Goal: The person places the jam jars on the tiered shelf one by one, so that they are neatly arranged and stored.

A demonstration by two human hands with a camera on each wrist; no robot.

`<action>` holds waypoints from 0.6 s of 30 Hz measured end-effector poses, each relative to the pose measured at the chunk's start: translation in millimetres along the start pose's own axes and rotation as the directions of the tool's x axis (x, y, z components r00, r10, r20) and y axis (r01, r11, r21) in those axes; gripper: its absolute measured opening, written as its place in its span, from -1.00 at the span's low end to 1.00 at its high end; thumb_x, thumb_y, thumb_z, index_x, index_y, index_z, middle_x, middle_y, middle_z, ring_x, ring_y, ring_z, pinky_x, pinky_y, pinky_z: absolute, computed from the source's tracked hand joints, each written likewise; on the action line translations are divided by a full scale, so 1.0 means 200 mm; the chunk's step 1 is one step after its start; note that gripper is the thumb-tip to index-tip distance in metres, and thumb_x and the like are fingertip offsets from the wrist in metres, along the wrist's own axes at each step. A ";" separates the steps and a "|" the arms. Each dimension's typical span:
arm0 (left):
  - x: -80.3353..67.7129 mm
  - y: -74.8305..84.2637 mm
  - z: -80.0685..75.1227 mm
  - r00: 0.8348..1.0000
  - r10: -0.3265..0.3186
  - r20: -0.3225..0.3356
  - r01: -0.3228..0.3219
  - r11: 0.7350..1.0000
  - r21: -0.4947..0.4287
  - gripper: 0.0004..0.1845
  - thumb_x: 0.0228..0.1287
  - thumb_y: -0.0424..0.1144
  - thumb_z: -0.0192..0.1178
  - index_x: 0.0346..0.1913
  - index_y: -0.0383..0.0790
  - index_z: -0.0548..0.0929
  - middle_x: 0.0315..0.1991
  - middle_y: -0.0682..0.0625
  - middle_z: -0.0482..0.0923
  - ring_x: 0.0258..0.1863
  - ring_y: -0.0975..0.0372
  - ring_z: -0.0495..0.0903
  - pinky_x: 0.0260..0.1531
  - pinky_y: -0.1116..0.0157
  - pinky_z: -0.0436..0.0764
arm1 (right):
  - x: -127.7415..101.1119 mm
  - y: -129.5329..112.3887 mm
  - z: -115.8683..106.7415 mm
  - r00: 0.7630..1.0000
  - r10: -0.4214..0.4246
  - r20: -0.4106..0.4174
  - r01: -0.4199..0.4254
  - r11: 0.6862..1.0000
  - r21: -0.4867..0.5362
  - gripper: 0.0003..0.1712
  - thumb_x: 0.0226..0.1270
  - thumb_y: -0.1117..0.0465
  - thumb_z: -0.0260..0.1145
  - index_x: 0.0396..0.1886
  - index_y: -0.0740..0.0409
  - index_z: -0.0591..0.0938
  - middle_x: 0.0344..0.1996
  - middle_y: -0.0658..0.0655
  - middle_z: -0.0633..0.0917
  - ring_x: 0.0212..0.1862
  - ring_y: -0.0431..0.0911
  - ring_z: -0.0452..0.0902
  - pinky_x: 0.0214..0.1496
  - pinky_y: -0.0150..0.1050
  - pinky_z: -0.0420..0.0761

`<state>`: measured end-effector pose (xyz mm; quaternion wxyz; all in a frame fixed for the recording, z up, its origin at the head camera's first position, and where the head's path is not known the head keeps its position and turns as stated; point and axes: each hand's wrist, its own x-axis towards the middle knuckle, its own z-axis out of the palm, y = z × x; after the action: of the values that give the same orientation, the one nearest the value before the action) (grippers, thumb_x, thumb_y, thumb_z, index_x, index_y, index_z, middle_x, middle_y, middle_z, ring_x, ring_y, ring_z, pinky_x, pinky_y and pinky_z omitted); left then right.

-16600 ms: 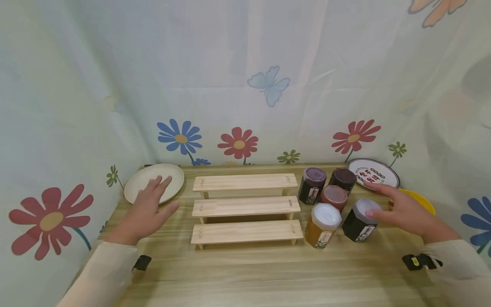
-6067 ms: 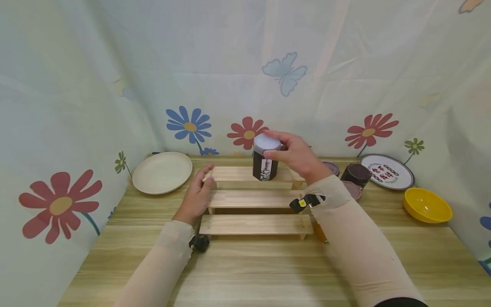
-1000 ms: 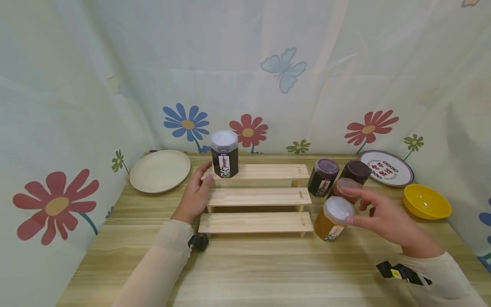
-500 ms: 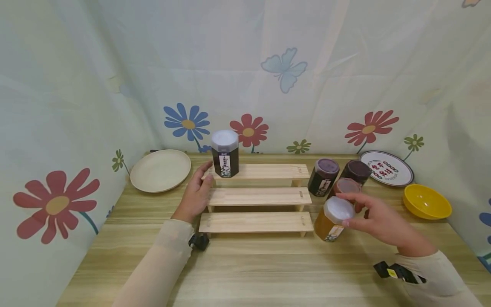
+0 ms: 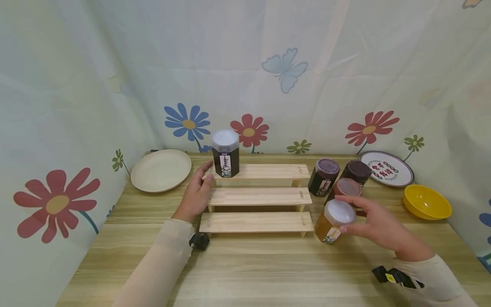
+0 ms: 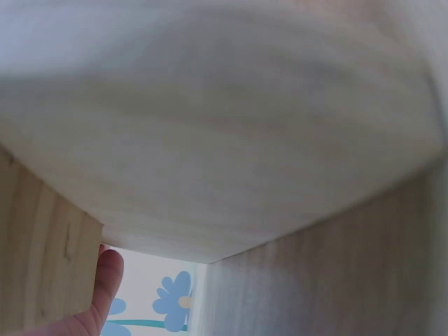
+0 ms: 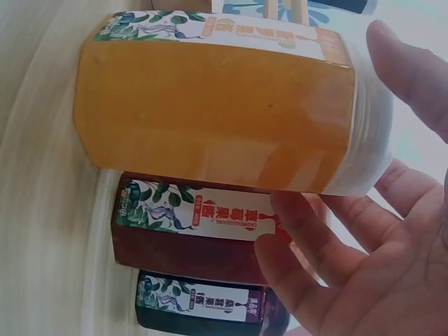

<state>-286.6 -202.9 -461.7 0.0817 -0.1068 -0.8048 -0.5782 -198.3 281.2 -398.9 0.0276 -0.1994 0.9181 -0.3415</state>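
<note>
Head view: the right hand [image 5: 379, 228] pinches the white lid [image 5: 340, 211] of the orange jar [image 5: 324, 228], just left of its palm and near the wooden rack [image 5: 257, 222]. The left hand [image 5: 194, 198] holds the rack's left end.

Left wrist view: part of the left hand peeks past the wood.

Right wrist view: thumb and fingers go around the lid, near the red jar [image 7: 182, 250].

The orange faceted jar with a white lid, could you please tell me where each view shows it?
Head: the orange faceted jar with a white lid is right of centre, below mid-height, past the right end of the lowest pale wooden shelf.
Left wrist: not in this picture.
Right wrist: the jar appears sideways across the upper middle, lid rightward.
Shared landmark: the right hand at its lid, in head and right wrist.
</note>
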 end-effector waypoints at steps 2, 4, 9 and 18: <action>0.00 0.00 0.00 1.000 0.000 0.000 0.000 1.000 -0.004 -0.44 0.75 -0.09 -0.10 0.66 -0.12 0.23 0.64 -0.11 0.19 0.15 -0.10 0.52 0.20 -0.02 0.44 | 0.00 0.00 0.01 1.000 0.007 -0.002 -0.007 1.000 0.005 -0.13 0.20 0.10 0.66 0.48 0.14 0.52 0.42 0.43 0.50 0.24 0.29 0.57 0.20 0.31 0.60; 0.00 0.00 0.00 1.000 -0.001 -0.001 0.001 1.000 -0.007 -0.44 0.75 -0.08 -0.10 0.66 -0.11 0.23 0.64 -0.11 0.20 0.17 -0.09 0.52 0.21 -0.02 0.44 | 0.00 0.01 0.01 1.000 0.016 0.001 -0.016 1.000 0.007 -0.12 0.20 0.10 0.66 0.49 0.12 0.51 0.42 0.42 0.51 0.24 0.28 0.59 0.21 0.24 0.62; 0.00 0.00 -0.01 1.000 -0.002 -0.004 0.002 1.000 -0.020 -0.45 0.75 -0.12 -0.10 0.66 -0.12 0.22 0.65 -0.10 0.18 0.25 -0.10 0.50 0.26 -0.07 0.42 | 0.01 0.01 0.02 0.999 0.039 0.006 -0.039 0.999 0.011 -0.09 0.19 0.08 0.67 0.51 0.10 0.50 0.42 0.42 0.51 0.26 0.29 0.59 0.18 -0.21 0.63; -0.01 0.04 0.00 1.000 -0.026 0.004 0.027 0.999 -0.030 -0.45 0.76 -0.21 -0.14 0.66 -0.24 0.19 0.65 -0.21 0.16 0.24 -0.24 0.47 0.25 -0.09 0.39 | 0.01 0.00 0.03 0.999 0.041 -0.029 -0.041 0.999 0.019 -0.14 0.16 0.09 0.69 0.45 0.12 0.57 0.40 0.41 0.53 0.27 0.25 0.58 0.12 -0.50 0.49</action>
<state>-283.3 -200.5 -454.2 0.0709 -0.0983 -0.7973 -0.5912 -199.4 276.6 -403.6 0.0230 -0.1754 0.9190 -0.3523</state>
